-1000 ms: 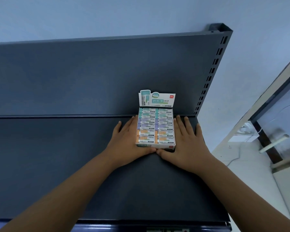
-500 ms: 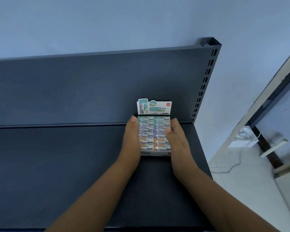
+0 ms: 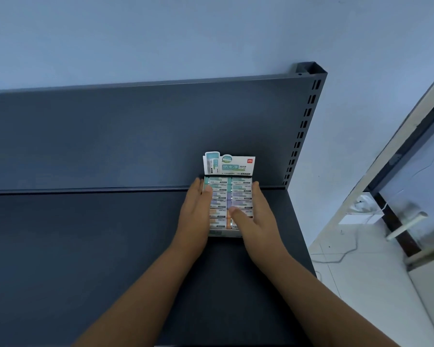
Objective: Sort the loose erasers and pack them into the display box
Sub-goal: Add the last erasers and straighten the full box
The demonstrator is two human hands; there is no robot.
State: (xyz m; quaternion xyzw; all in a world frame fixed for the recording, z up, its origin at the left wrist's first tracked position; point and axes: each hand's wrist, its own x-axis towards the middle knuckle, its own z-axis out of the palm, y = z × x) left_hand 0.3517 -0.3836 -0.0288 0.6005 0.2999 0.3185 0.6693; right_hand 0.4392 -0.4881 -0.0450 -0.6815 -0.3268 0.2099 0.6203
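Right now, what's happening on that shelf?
A person has both hands on a display box full of erasers, which sits on a dark metal shelf near its right end, against the back panel. The left hand lies along the box's left side, the right hand along its right side with the thumb over the erasers. The erasers fill two columns, and the header card stands upright at the back. No loose erasers show on the shelf, so packing looks done.

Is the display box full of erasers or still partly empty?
Full, as far as visible: the white cardboard display box shows two packed columns of wrapped erasers; both hands hide some.
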